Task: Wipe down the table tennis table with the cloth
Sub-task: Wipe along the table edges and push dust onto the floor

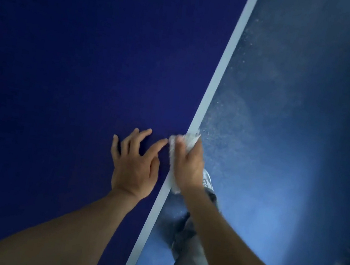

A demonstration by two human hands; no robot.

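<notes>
Tabletop [65, 69]: deep blue, matte surface filling the left and centre of the frame. A white edge stripe [226, 60] runs diagonally from the top, right of centre, down to the bottom centre.

Cloth [187, 139]: white, bunched. It lies on the white edge stripe just right of the frame's centre, under the right hand. One end shows above the fingers and the other end shows below the heel of the hand.

Right hand [187, 166]: grasping the cloth, fingers curled over it and thumb on the side toward the blue surface. It presses the cloth against the tabletop's edge. The bare forearm enters from the lower right corner.

Left hand [135, 162]: released, holding nothing. The palm is down on the blue surface just left of the cloth, fingers spread, the forefinger tip very near the cloth. The bare forearm enters from the lower left.

Floor [303, 152]: blue, on the right side of the frame beyond the stripe, brighter toward the lower right and scattered with pale specks near the tabletop's edge.

Trouser leg [190, 260]: grey, at the lower centre right. A white shoe [207, 180] shows just beyond the right wrist.
</notes>
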